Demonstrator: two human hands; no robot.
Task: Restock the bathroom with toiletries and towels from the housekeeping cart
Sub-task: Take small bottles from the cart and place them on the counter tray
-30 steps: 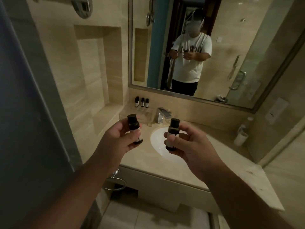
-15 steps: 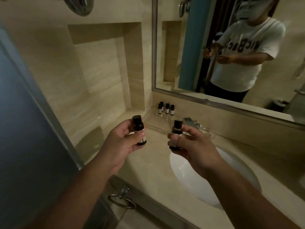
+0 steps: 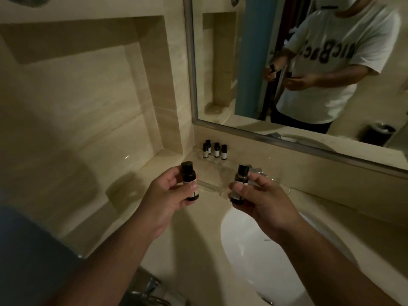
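So, we pinch left bottle (image 3: 188, 175) in left hand (image 3: 167, 195), right bottle (image 3: 240, 178) in right hand (image 3: 265, 202), both upright.
Counter row (image 3: 216, 150) sits 1 o'clock from the left, 11 from the right; neither clearly nearer.

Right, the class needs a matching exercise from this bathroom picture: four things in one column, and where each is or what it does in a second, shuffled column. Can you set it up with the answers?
Things
1. left hand
2. row of small bottles
3. white basin
4. mirror

Places or states
A. sunk into the counter
B. hangs above the tray
C. grips a dark bottle upright
D. stands at the back of the clear tray

Pairs: 1-C, 2-D, 3-A, 4-B
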